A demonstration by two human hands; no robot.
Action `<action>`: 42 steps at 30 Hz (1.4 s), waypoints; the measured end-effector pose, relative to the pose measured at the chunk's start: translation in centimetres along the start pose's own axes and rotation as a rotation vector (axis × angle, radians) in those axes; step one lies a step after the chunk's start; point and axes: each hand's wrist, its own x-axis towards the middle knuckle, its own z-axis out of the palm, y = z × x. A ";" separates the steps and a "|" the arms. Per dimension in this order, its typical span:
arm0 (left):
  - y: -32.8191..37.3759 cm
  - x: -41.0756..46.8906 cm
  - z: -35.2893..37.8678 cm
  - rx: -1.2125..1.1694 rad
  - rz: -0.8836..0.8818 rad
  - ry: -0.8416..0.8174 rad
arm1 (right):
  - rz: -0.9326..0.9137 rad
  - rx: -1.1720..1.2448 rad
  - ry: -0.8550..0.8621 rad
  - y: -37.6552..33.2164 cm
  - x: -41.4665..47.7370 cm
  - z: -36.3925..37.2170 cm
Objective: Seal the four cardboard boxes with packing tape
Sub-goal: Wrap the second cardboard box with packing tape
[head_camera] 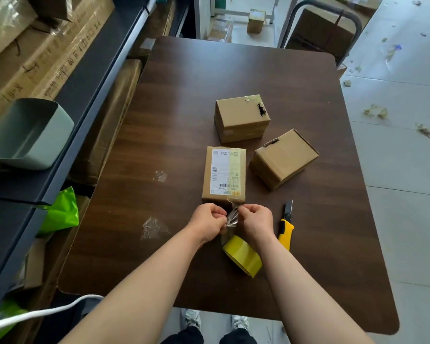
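- Head view: a person's left hand [207, 220] and right hand [256, 219] are meeting at the near end of a labelled cardboard box [224, 175]. Both have curled fingers and are pinching a crinkled, glossy strip of clear tape [232, 217] between them.
- That box is lying flat near the middle of a dark wood-grain table [209, 83], its long axis running away from the person. A white shipping label and a yellowish tape band are covering its top.
- A yellow tape roll [243, 259] is sitting tilted on the table just beneath the right wrist, tape seeming to run up from it to the hands.
- 2 more plain brown cartons are standing beyond: a far box [242, 117] with a torn black mark on top, and an angled box [284, 158] to the right.
- A yellow-handled utility knife [286, 227] is lying right of the hands, blade end pointing away.
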 end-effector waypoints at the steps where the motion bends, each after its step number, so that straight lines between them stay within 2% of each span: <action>1: 0.0 0.0 -0.1 0.008 -0.001 -0.006 | -0.007 0.018 0.004 0.0 0.0 -0.1; 4: -0.1 -0.2 -0.4 0.016 -0.003 -0.024 | -0.015 0.045 -0.001 0.1 0.1 -0.3; 11: -0.1 -1.0 -0.7 -0.147 -0.117 -0.044 | -0.006 0.054 -0.191 0.8 0.4 -0.8; 12: 0.0 -0.8 -0.6 -0.069 -0.082 -0.003 | -0.013 0.056 -0.202 0.9 0.4 -0.8; 15: 0.5 -0.3 -0.3 0.383 0.066 0.106 | -0.041 0.002 -0.211 0.8 0.6 -0.9; 16: 0.6 -0.3 0.0 0.395 0.073 0.119 | -0.044 -0.004 -0.217 0.7 0.6 -0.9; 20: 1.0 0.0 0.5 0.046 0.052 0.081 | -0.063 -0.043 -0.253 0.2 0.8 -1.5; 24: 1.3 0.0 1.0 -0.079 -0.008 0.041 | -0.100 -0.108 -0.239 0.3 0.9 -1.4; 28: 1.2 0.0 1.1 -0.091 -0.038 0.071 | -0.107 -0.087 -0.190 0.5 0.8 -1.4; 35: -1.2 -0.6 0.2 -0.141 -0.104 0.283 | -0.154 -0.133 0.019 0.6 1.7 -3.4; 37: -2.1 -0.9 -0.6 -0.132 -0.110 0.242 | -0.162 -0.138 -0.015 0.6 1.8 -4.1; 40: -1.1 -1.0 0.7 -0.113 -0.019 0.113 | -0.150 -0.066 -0.096 0.7 1.2 -2.8; 42: 0.2 -1.0 1.8 -0.064 0.044 0.095 | -0.135 -0.006 -0.133 0.7 0.9 -1.9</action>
